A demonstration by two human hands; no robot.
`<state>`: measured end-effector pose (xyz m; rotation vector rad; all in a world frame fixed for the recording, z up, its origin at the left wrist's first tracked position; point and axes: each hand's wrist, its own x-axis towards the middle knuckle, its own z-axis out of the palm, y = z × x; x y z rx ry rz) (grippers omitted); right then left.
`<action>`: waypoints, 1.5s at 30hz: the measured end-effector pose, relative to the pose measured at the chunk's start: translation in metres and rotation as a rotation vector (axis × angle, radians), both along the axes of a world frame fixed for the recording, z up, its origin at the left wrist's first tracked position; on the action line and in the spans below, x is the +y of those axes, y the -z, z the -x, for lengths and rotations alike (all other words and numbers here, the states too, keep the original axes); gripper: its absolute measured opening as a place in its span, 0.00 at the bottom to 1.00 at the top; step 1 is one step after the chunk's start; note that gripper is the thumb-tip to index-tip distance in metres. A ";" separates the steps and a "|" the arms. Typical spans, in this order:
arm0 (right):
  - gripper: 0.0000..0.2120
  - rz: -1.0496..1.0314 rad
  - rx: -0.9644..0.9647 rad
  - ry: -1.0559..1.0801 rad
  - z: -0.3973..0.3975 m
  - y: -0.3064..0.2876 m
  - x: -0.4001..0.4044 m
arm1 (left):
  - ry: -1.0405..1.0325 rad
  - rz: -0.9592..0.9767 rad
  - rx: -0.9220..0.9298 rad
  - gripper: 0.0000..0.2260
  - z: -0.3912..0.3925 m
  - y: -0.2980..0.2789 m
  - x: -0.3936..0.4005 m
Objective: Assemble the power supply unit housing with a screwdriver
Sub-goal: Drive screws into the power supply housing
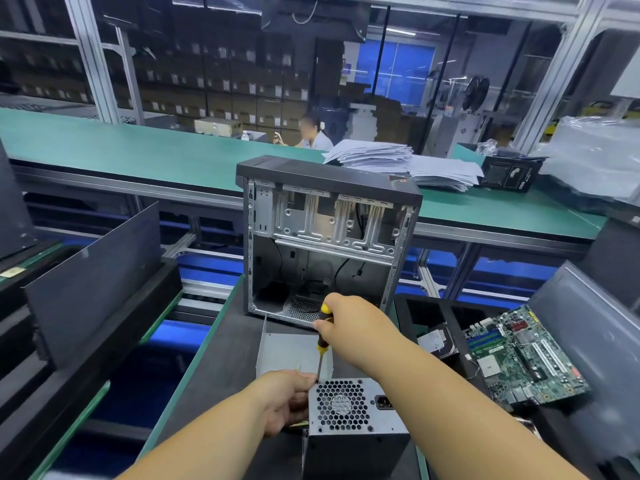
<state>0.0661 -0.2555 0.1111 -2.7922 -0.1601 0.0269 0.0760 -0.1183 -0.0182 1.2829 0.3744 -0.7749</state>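
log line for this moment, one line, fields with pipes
step: driving corner screw | right hand: grips screwdriver, tip at top-left corner of power supply unit | left hand: steadies unit's left side | open pc case: behind

Near on the dark bench (221,368), the left hand (285,398) steadies the grey power supply unit (356,410) while the right hand (349,323) grips a yellow-and-black screwdriver (323,336), tip at its top-left corner. An open computer case (325,237) stands farther back.

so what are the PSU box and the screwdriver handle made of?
PSU box: looks like bare sheet metal, matte grey, with a punched honeycomb grille. Screwdriver handle: probably moulded plastic or rubber, black with glossy yellow ends.
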 end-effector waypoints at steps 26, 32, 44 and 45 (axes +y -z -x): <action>0.12 -0.209 -0.253 0.215 0.020 -0.002 -0.026 | 0.104 -0.138 -0.149 0.02 -0.003 -0.004 -0.001; 0.11 -0.383 -0.283 0.238 0.017 0.009 -0.021 | 0.249 -0.272 -0.296 0.03 -0.010 -0.014 0.006; 0.07 -0.641 -0.213 0.344 -0.009 0.023 0.000 | -0.128 -0.590 -0.502 0.06 -0.058 -0.010 0.080; 0.07 -0.642 -0.207 0.346 -0.010 0.026 0.002 | -0.126 -0.611 -0.498 0.06 -0.058 -0.004 0.085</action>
